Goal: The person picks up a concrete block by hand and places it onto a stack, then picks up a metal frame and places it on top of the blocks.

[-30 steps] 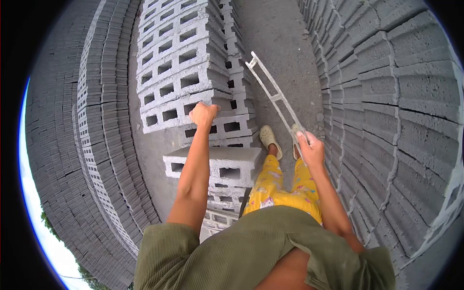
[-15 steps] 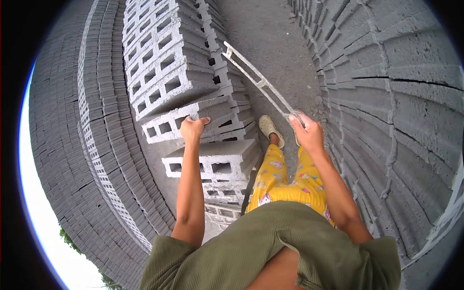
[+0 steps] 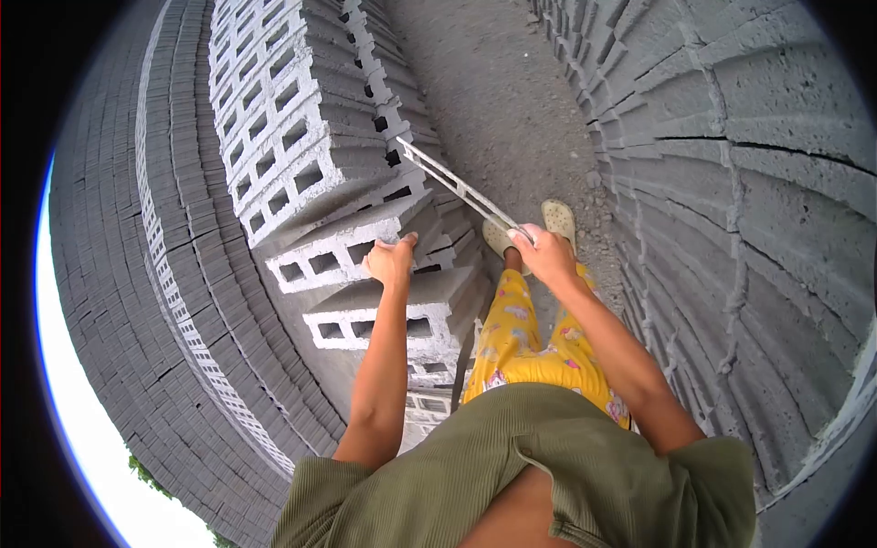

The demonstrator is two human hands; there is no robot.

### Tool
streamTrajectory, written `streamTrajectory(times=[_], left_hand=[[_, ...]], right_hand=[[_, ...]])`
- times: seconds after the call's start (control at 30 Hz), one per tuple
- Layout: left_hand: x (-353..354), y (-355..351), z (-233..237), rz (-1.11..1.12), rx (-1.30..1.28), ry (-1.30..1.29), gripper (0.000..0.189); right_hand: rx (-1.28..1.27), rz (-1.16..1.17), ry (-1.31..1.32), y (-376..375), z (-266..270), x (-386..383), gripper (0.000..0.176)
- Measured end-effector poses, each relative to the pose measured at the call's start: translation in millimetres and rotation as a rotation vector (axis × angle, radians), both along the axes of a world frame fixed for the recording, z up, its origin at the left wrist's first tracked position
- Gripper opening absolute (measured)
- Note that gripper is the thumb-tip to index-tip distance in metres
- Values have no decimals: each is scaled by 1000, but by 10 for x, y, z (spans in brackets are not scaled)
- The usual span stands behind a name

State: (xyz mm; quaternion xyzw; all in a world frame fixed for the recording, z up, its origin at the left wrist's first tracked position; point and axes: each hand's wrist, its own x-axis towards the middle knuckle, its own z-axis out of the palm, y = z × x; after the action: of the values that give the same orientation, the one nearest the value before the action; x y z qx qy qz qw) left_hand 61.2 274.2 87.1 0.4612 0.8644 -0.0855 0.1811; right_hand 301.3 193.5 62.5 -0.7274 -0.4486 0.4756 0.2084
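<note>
Gripping the near edge of a hollow block (image 3: 342, 258), the left hand (image 3: 391, 260) is closed, with its fingers curled at the block's rightmost opening. The hollow block is located at the near end of a row of blocks (image 3: 326, 139), set at an angle to that row, with its openings facing the person. Directly nearer the person is a second block (image 3: 438, 285), also with its openings exposed. The right hand (image 3: 548, 256) is closed around one end of a pale ladder-shaped frame (image 3: 460, 190); the far end of the frame points toward the side of the row. Bare ground (image 3: 498, 100) runs between the row and a stacked block wall (image 3: 786, 210) on the right. Further stacks (image 3: 110, 237) occupy the left side. Clogs (image 3: 557, 222) stand on the ground below the right hand
</note>
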Motion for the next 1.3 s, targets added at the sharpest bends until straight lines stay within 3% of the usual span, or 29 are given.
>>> streamTrajectory(times=[0.27, 0.5, 0.6, 0.7, 0.8, 0.9, 1.0, 1.13, 1.2, 1.23, 1.3], left_hand=[[-299, -466, -420, 262, 317, -306, 55], [-303, -565, -353, 267, 396, -438, 49], [-381, -568, -377, 261, 382, -410, 47], [-404, -570, -422, 186, 412, -303, 42], [-390, -606, -344, 252, 368, -395, 41], [-411, -576, -276, 304, 386, -504, 42], [-383, -525, -196, 328, 429, -568, 45], [-394, -553, -210, 397, 504, -487, 48], [-323, -487, -20, 370, 381, -649, 53], [-228, -456, 38, 406, 456, -722, 45], [-242, -442, 40, 413, 463, -723, 44]], right_hand=[[-42, 172, -100, 79, -313, 14, 34], [166, 62, -38, 145, -363, -54, 30], [84, 260, -73, 141, -611, -51, 26], [92, 231, -138, 114, -775, -14, 25], [154, 32, -34, 162, -416, -19, 27], [226, 19, -33, 142, -411, -86, 28], [48, 343, -100, 244, -587, -36, 27], [146, 214, -82, 192, -535, -48, 27], [175, 61, -29, 217, -368, -86, 28], [192, 39, -19, 205, -357, -113, 28], [63, 191, -58, 218, -407, -104, 29]])
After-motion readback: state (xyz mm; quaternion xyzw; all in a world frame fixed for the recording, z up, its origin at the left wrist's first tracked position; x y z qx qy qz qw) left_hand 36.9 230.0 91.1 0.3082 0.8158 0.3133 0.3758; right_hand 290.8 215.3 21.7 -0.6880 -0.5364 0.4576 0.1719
